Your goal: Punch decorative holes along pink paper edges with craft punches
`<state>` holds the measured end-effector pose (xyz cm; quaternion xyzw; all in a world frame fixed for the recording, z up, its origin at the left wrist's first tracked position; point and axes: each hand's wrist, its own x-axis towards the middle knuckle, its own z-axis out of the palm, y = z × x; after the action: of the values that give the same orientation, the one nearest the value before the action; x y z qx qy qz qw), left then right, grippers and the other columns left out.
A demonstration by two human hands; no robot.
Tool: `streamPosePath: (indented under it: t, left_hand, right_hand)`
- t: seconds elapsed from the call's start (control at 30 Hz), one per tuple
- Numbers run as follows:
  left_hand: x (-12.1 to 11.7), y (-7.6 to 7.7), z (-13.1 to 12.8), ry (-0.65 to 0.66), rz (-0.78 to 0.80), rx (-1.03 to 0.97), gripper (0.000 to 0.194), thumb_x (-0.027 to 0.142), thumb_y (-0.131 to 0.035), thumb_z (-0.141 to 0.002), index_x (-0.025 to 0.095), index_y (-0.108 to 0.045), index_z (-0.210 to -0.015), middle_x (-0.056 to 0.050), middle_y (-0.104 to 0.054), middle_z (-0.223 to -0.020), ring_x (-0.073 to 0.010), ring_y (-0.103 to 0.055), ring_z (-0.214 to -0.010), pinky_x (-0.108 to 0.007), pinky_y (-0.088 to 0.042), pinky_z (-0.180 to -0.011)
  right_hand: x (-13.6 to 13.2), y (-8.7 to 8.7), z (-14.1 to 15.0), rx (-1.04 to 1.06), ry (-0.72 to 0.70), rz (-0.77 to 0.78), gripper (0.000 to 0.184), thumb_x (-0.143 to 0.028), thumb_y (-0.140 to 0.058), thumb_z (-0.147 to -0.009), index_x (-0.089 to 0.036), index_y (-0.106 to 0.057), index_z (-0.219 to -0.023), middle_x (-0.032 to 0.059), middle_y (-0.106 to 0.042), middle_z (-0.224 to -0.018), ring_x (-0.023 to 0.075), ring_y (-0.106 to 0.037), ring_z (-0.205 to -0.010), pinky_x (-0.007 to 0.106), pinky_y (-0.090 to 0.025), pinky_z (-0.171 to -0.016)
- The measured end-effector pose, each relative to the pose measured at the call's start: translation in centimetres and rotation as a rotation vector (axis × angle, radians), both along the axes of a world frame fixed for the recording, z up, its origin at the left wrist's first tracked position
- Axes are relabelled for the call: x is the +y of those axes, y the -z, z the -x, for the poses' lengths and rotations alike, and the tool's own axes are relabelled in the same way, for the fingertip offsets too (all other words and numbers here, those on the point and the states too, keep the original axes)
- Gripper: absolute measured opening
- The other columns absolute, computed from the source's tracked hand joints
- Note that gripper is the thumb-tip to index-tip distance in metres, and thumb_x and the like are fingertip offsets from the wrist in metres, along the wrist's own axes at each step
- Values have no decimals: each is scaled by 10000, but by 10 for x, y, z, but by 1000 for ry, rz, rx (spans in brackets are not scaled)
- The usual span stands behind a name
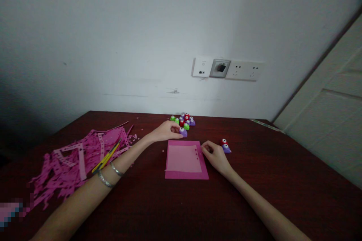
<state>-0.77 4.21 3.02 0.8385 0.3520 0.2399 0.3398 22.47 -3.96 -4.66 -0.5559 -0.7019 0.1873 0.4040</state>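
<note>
My left hand [166,131] is closed on a small purple craft punch [183,133] with a white button, just beyond the top edge of the pink sheet. A lighter pink sheet [182,160] lies on a darker pink sheet [186,176] in front of me. Several tiny dark pink cut-outs [196,153] run down the lighter sheet's right side. My right hand [215,154] rests at the sheets' upper right edge, thumb and fingers pinched together. Whatever is between those fingertips is too small to make out.
Several green, red and purple punches [181,123] cluster near the wall. A red punch [224,142] and a purple punch [226,149] sit right of my right hand. At left, punched pink paper strips [68,169] lie heaped with a yellow cutter [106,157] on top.
</note>
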Motion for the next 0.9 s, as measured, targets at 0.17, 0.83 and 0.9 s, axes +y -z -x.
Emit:
streamPosePath:
  t: [0.17,0.83,0.9]
  left_hand:
    - [-18,4,-11,125,-24,33,309,381,-637,-676,132,-640,-858,-10,-559,-716,-101,-469,-612,-221,-361,-544]
    - [-49,-1,-29,281,-117,126,296,382,-630,-708,145,-646,-884,-18,-557,-766,-109,-494,-657,-227,-377,-587]
    - [-48,-1,-29,299,-122,137,304,387,-631,-707,152,-643,-900,-16,-567,-767,-110,-499,-662,-223,-375,-590]
  right_hand:
    - [2,1,-2,93,-23,28,185,-304,-487,-802,-155,-575,-737,1,-545,-606,131,-482,-553,244,-395,-534]
    - [-24,-61,0,-87,-340,140,162,-262,-637,-728,-179,-620,-867,4,-553,-768,115,-502,-659,235,-434,-588]
    - [-26,-62,0,-54,-327,216,173,-265,-635,-723,-175,-608,-867,-11,-535,-710,102,-490,-600,214,-433,-511]
